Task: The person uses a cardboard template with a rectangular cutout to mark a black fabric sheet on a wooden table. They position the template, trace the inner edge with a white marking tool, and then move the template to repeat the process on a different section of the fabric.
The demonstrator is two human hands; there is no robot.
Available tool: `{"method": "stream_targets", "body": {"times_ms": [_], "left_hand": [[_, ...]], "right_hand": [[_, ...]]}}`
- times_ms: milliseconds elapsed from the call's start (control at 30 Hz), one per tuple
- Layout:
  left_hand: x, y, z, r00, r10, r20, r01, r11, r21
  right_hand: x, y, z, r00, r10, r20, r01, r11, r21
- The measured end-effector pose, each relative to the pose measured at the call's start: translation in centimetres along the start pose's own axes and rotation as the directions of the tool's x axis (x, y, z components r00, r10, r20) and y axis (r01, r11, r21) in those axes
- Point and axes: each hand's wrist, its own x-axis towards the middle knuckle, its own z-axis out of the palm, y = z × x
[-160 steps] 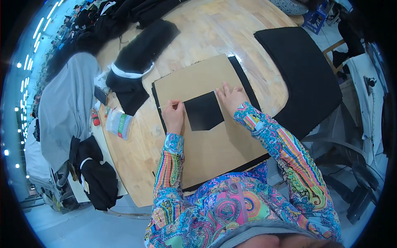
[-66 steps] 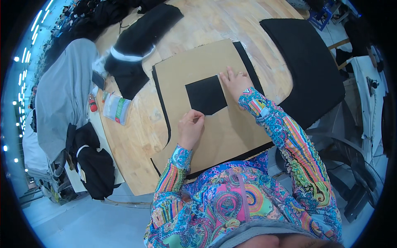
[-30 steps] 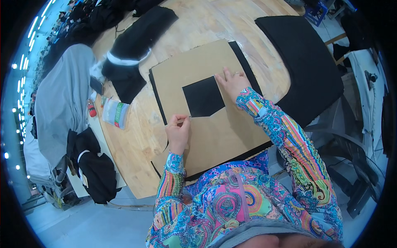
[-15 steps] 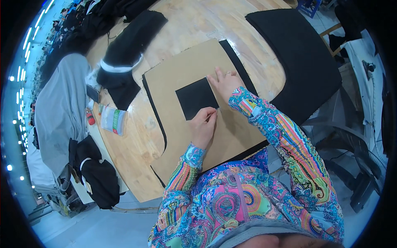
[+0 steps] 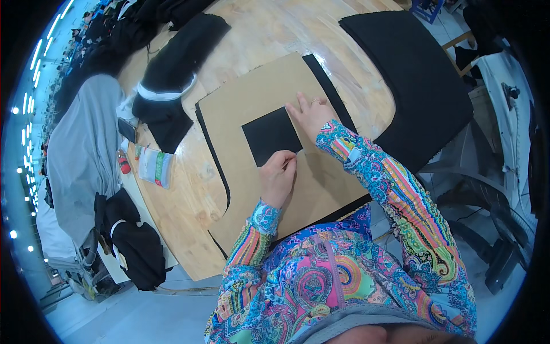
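A tan cardboard template point(image 5: 229, 109) with a square cut-out lies over black fabric pieces point(image 5: 329, 86) on the wooden table. Black cloth point(image 5: 272, 137) shows through the square. My left hand point(image 5: 279, 179) is closed in a pinch at the near edge of that cut-out; whatever is between its fingertips is too small to make out. By the cut-out's far right corner, my right hand point(image 5: 314, 116) rests on the cardboard with its fingers stretched out.
To the right lies a large stack of black cut fabric point(image 5: 421, 86). Black cloth with a white band point(image 5: 166, 92) sits at the far left, near a plastic packet point(image 5: 155, 167) and a small red item point(image 5: 124, 163). A dark chair point(image 5: 487, 221) stands to the right.
My left hand has shifted slightly left and nearer to me along the cut-out's near edge. The right hand stays in place on the cardboard.
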Motion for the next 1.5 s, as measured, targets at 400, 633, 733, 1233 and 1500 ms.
{"method": "stream_targets", "body": {"times_ms": [400, 633, 733, 1233, 1500], "left_hand": [[-1.8, -0.6, -2.7, 0.99, -0.136, -0.032, 0.136, 0.991, 0.001], [-2.0, -1.3, -3.0, 0.992, -0.123, -0.034, 0.124, 0.992, 0.024], [-2.1, -2.1, -3.0, 0.983, -0.18, -0.032, 0.178, 0.982, -0.064], [-2.0, -2.0, -2.6, 0.982, -0.19, -0.008, 0.19, 0.98, -0.052], [-2.4, -2.7, -2.9, 0.96, -0.279, -0.019, 0.268, 0.937, -0.224]], "right_hand": [[0.0, -0.1, 0.0, 1.0, -0.004, -0.018, 0.004, 1.0, -0.011], [-0.1, -0.1, -0.2, 1.0, -0.001, -0.022, 0.001, 1.0, -0.009], [-0.2, 0.0, -0.6, 1.0, -0.004, 0.011, 0.004, 1.0, -0.023], [-0.6, 0.1, -1.7, 0.997, -0.029, 0.073, 0.032, 0.999, -0.039], [-0.5, 0.0, -1.3, 0.998, -0.021, 0.06, 0.023, 0.999, -0.035]]}}
